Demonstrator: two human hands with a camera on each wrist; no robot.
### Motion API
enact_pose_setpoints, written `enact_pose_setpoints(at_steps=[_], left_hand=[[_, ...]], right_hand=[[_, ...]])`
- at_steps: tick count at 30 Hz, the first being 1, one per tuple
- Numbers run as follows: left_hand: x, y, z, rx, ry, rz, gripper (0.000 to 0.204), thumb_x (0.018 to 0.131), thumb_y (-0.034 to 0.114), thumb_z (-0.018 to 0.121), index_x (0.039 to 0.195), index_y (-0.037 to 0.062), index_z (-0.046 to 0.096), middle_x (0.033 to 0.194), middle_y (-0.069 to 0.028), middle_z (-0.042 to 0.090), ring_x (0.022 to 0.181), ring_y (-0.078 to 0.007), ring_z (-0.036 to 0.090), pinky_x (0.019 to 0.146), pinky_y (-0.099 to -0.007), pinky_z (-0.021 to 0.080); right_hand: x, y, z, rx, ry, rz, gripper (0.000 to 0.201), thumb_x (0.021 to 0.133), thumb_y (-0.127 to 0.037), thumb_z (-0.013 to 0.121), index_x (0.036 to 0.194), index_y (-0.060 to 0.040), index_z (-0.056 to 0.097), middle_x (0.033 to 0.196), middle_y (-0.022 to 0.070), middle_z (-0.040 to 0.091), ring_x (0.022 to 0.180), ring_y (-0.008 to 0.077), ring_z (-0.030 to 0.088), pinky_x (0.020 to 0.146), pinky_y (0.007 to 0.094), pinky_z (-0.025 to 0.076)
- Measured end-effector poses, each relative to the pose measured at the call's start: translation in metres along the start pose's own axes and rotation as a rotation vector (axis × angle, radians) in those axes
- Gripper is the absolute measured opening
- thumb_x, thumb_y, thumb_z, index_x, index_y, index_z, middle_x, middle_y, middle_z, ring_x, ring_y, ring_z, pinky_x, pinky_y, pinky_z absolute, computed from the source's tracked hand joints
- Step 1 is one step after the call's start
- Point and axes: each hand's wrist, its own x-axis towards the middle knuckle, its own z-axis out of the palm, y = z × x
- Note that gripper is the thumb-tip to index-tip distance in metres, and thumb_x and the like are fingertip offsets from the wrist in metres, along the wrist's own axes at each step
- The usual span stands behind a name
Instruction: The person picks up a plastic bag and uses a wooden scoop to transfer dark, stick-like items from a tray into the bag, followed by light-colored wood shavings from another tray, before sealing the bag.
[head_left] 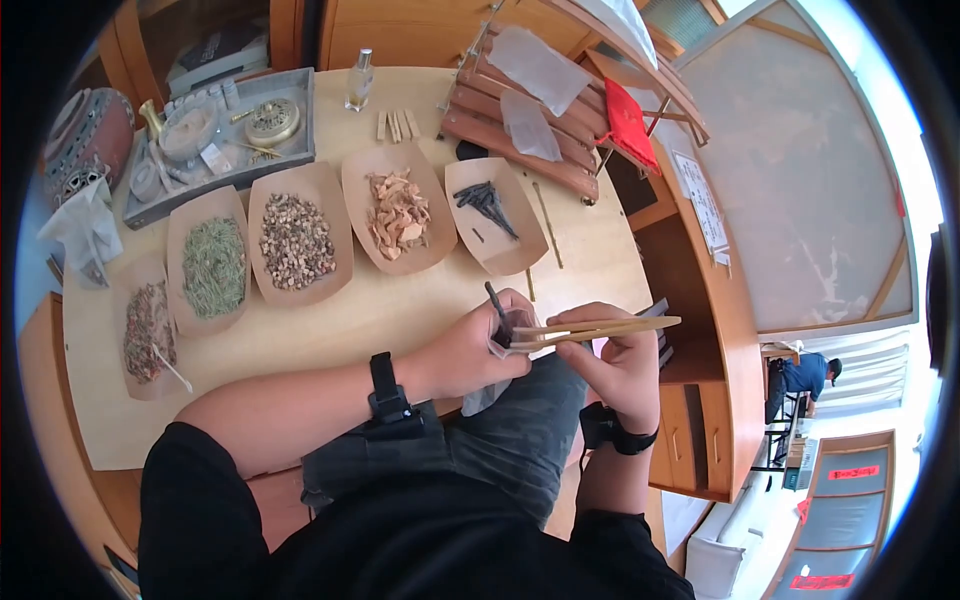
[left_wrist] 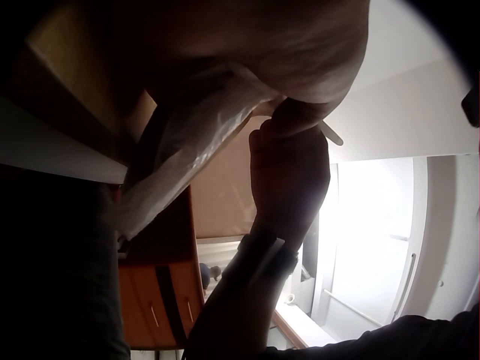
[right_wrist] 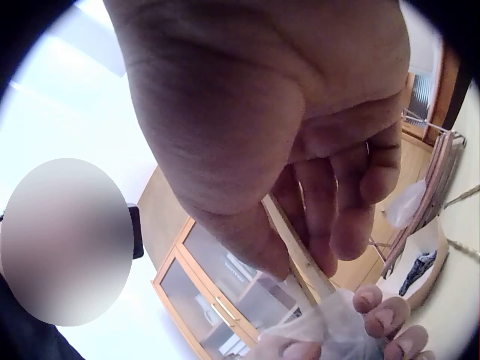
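My left hand [head_left: 470, 345] grips a translucent bag [left_wrist: 187, 150] by its mouth, low in front of the table edge. A dark thin strip [head_left: 494, 300] sticks up out of that mouth. Between thumb and fingers, my right hand [head_left: 622, 368] pinches wooden tongs [head_left: 635, 325], whose tips reach into the bag. The paper tray nearest to both hands [head_left: 525, 258] bears similar dark strips [head_left: 485, 207]. Left of it stand paper trays of tan shavings [head_left: 400, 212], chopped brown pieces [head_left: 296, 240] and green dried herb [head_left: 213, 265].
A filled bag [head_left: 150, 335] with a string lies at the table's left. Behind the paper trays are a grey tray [head_left: 300, 125] of small vessels, a glass bottle [head_left: 360, 80] and a slatted wooden rack [head_left: 530, 110] with empty bags. A cabinet [head_left: 715, 350] stands at the right.
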Motion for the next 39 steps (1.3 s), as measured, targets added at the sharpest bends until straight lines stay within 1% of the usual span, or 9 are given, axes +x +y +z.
enact_pose_setpoints(at_steps=[4, 6, 8, 12, 21, 24, 30, 32, 39], left_hand=[[-0.001, 0.0, 0.003, 0.012, -0.009, -0.026, 0.042, 0.091, -0.006, 0.07, 0.124, 0.0102, 0.05, 0.107, 0.0012, 0.057, 0.103, -0.0089, 0.056, 0.09, -0.0293, 0.049], [-0.001, 0.001, 0.002, 0.003, -0.019, -0.028, 0.044, 0.091, -0.008, 0.068, 0.126, 0.0115, 0.049, 0.108, 0.0017, 0.057, 0.103, -0.009, 0.057, 0.088, -0.0299, 0.049], [-0.002, 0.005, 0.003, 0.039, -0.014, -0.051, 0.045, 0.09, -0.007, 0.069, 0.128, 0.0101, 0.051, 0.108, 0.0014, 0.057, 0.105, -0.009, 0.056, 0.091, -0.0311, 0.05], [-0.001, 0.001, 0.0, 0.121, -0.039, 0.006, 0.046, 0.09, -0.005, 0.07, 0.131, 0.0074, 0.052, 0.11, 0.0006, 0.057, 0.107, -0.01, 0.057, 0.097, -0.0325, 0.049], [-0.003, 0.004, 0.001, 0.087, -0.007, -0.036, 0.041, 0.093, -0.001, 0.071, 0.131, 0.0023, 0.055, 0.117, -0.0005, 0.06, 0.112, -0.0115, 0.059, 0.104, -0.0341, 0.049], [-0.001, -0.009, -0.004, 0.202, -0.057, -0.068, 0.039, 0.091, 0.003, 0.072, 0.126, 0.0056, 0.055, 0.111, -0.0011, 0.061, 0.11, -0.0119, 0.061, 0.094, -0.0315, 0.053], [-0.001, 0.004, -0.001, 0.03, -0.023, -0.086, 0.04, 0.093, 0.002, 0.072, 0.128, 0.0083, 0.053, 0.114, -0.0028, 0.061, 0.11, -0.0118, 0.06, 0.093, -0.0311, 0.053], [-0.002, 0.002, -0.002, 0.078, -0.054, -0.025, 0.042, 0.092, -0.002, 0.072, 0.13, 0.0056, 0.056, 0.114, -0.0018, 0.062, 0.11, -0.014, 0.059, 0.102, -0.0348, 0.05], [-0.005, 0.008, 0.002, 0.075, -0.042, -0.077, 0.042, 0.091, -0.001, 0.073, 0.128, 0.0051, 0.056, 0.11, -0.0024, 0.062, 0.111, -0.0153, 0.06, 0.106, -0.0348, 0.047]], right_hand=[[0.003, 0.0, -0.013, -0.021, -0.038, -0.021, 0.022, 0.087, -0.003, 0.083, 0.109, 0.0011, 0.079, 0.1, 0.008, 0.081, 0.094, 0.0156, 0.074, 0.085, 0.0306, 0.056], [0.005, 0.001, -0.013, 0.043, 0.066, -0.025, 0.024, 0.086, -0.004, 0.083, 0.109, 0.0001, 0.08, 0.1, 0.0083, 0.081, 0.094, 0.0159, 0.075, 0.086, 0.0304, 0.056], [0.008, -0.005, -0.002, 0.113, 0.15, -0.05, 0.023, 0.087, -0.004, 0.083, 0.109, -0.0006, 0.08, 0.099, 0.0078, 0.081, 0.091, 0.0146, 0.073, 0.083, 0.0293, 0.054], [0.018, -0.01, 0.011, -0.051, 0.068, -0.129, 0.022, 0.087, -0.007, 0.085, 0.108, -0.001, 0.08, 0.097, 0.006, 0.08, 0.082, 0.0113, 0.067, 0.075, 0.029, 0.051], [0.027, -0.014, 0.029, 0.002, 0.223, 0.071, 0.024, 0.089, -0.014, 0.084, 0.108, 0.0001, 0.079, 0.09, 0.0051, 0.078, 0.074, 0.0078, 0.063, 0.067, 0.0258, 0.049], [0.025, -0.014, 0.027, -0.069, 0.169, 0.111, 0.024, 0.088, -0.012, 0.083, 0.107, 0.0011, 0.079, 0.086, 0.0046, 0.077, 0.069, 0.0069, 0.06, 0.065, 0.0258, 0.048], [0.016, -0.008, 0.015, 0.134, 0.172, 0.025, 0.02, 0.086, -0.007, 0.081, 0.104, 0.0011, 0.077, 0.091, 0.0012, 0.076, 0.078, 0.0071, 0.058, 0.074, 0.0246, 0.047], [0.016, -0.006, 0.011, 0.092, 0.165, 0.064, 0.02, 0.087, -0.006, 0.081, 0.105, 0.0018, 0.076, 0.092, 0.0015, 0.075, 0.079, 0.0071, 0.058, 0.074, 0.0248, 0.046], [0.033, 0.013, 0.013, 0.225, 0.195, 0.034, 0.023, 0.093, -0.003, 0.079, 0.114, 0.0037, 0.073, 0.106, 0.0061, 0.076, 0.088, 0.0088, 0.065, 0.078, 0.0255, 0.051]])
